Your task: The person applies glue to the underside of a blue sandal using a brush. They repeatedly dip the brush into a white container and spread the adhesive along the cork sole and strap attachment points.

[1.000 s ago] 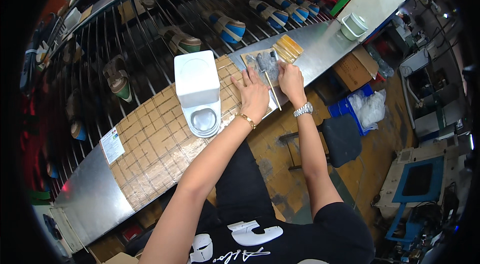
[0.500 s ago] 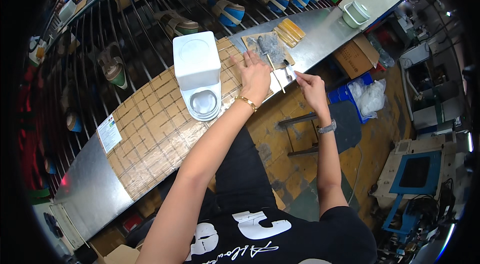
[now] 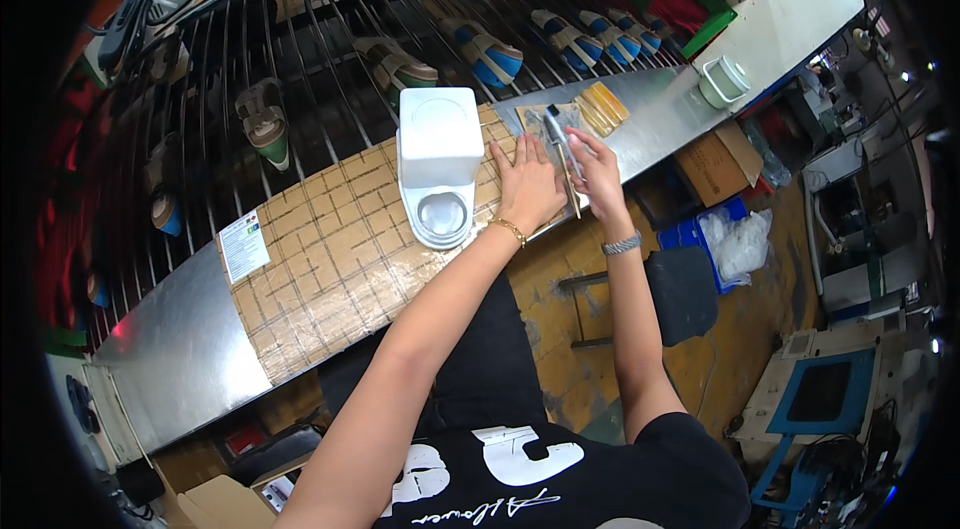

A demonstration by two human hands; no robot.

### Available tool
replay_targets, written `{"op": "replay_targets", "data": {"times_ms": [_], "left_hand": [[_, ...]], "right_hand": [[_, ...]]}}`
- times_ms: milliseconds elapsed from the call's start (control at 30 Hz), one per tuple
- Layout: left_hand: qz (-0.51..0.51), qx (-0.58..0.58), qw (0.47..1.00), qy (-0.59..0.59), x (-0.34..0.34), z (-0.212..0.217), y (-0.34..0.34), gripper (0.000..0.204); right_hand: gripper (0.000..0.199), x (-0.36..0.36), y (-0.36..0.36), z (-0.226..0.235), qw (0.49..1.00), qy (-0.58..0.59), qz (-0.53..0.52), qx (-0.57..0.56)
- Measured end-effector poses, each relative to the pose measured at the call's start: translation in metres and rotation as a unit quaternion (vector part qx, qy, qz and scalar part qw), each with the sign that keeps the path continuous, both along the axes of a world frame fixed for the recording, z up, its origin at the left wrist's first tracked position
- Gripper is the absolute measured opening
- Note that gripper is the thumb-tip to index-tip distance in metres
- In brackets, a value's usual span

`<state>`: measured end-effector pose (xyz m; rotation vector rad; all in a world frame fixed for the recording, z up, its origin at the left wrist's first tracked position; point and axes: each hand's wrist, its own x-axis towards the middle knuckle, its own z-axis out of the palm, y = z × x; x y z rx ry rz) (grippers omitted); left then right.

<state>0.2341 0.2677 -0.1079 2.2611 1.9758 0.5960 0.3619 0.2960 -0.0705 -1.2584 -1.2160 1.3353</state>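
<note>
My right hand (image 3: 598,179) grips a slim pale-handled tool (image 3: 561,139) with a black tip; whether it is a brush or a blade I cannot tell. That tip is above a small smudged board (image 3: 535,115) on the metal bench. My left hand (image 3: 530,191) lies flat, fingers spread, at the right end of a taped cardboard sheet (image 3: 320,259), close to the board. Between my hands runs a thin wooden stick (image 3: 573,197), partly hidden. Left of my left hand stands a white dispenser (image 3: 438,129) with a round dish (image 3: 441,216) at its foot.
Yellow translucent sticks (image 3: 603,110) lie past the board. A lidded pale green bucket (image 3: 724,82) stands at the far right of the bench. Shoes (image 3: 490,54) rest on a rack of metal bars (image 3: 330,79) beyond. A dark stool (image 3: 682,294) and a blue crate (image 3: 735,274) are below right.
My right hand has moved up and left, bringing the tool from the bench edge over the board. My left hand stays flat near the board. The whole view has shifted slightly.
</note>
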Motion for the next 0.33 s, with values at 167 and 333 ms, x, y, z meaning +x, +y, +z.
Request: {"op": "replay_targets", "data": {"times_ms": [167, 333], "left_hand": [[-0.012, 0.027, 0.999, -0.035, 0.003, -0.009, 0.005, 0.071], [0.011, 0.035, 0.999, 0.022, 0.003, -0.014, 0.006, 0.069]], "right_hand": [[0.028, -0.022, 0.036, -0.012, 0.885, -0.377, -0.052, 0.268], [0.035, -0.025, 0.045, -0.027, 0.81, -0.493, -0.044, 0.316]]}}
